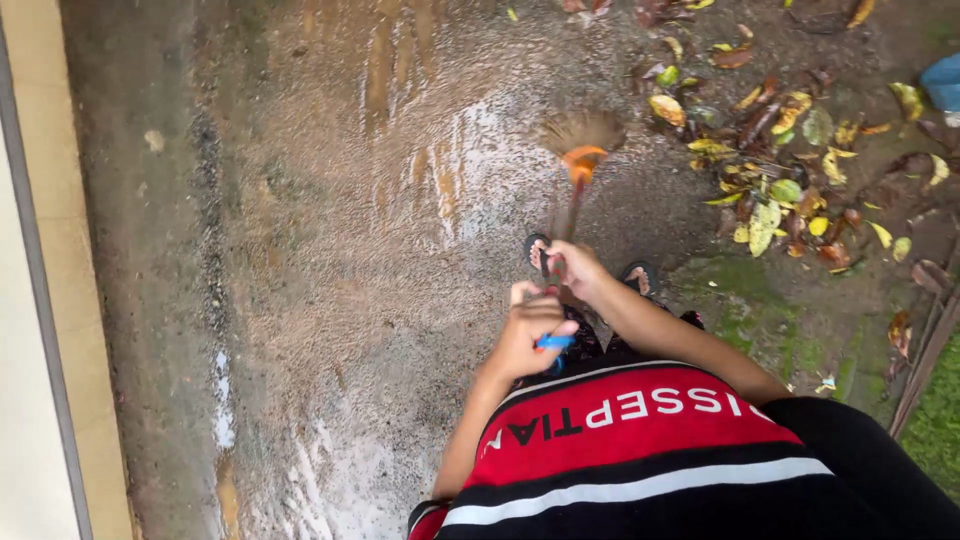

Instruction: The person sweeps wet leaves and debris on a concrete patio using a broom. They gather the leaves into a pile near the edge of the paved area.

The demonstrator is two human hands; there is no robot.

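I look straight down at wet concrete ground. A broom (580, 140) with a fanned brown brush head, an orange collar and a dark handle reaches out in front of me, blurred by motion. My right hand (575, 265) grips the handle lower down, further from my body. My left hand (528, 330) grips the handle's upper end, where a blue cap shows. The brush touches the wet ground just left of a heap of fallen leaves (775, 150). My two feet in sandals (640, 275) show under my hands.
Yellow, green and brown leaves lie scattered at the upper right. A mossy patch (760, 310) and grass (935, 420) are at the right. A pale wall edge (40, 300) runs down the left. A blue object (942, 82) sits at the right edge.
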